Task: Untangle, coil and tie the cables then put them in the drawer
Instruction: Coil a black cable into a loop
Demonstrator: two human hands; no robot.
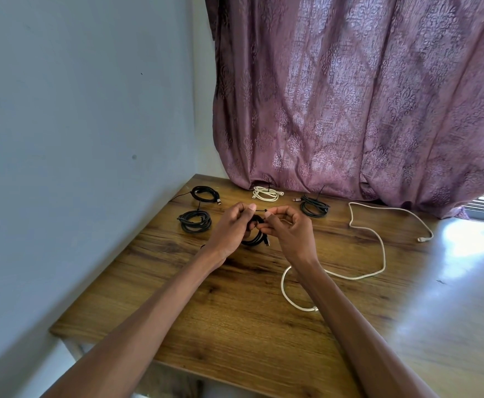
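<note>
Mauve patterned curtain hangs behind the table, its hem brushing the far edge of the glossy wood-grain top, and every place below is given from that hem. Well in front of it, out to the right, a long white cable lies uncoiled, snaking in loose bends with one plug near the right side and the other close to the right forearm. Nearer the middle, in front of the hem, the left hand and right hand meet over a small black coil, a thin dark cable wound into a tight ring with a plug poking out at its lower edge. Each hand's grip is closed: the left fingers curl round the coil and pinch one end of a thin black tie, and the right thumb and forefinger pinch the other end. Left of the hands lies a bundled black coil, and beyond it, nearer the wall, another black coil. Just under the hem to the right sits a third black coil. Smallest, right at the hem, is a white coil, bound at its middle.
</note>
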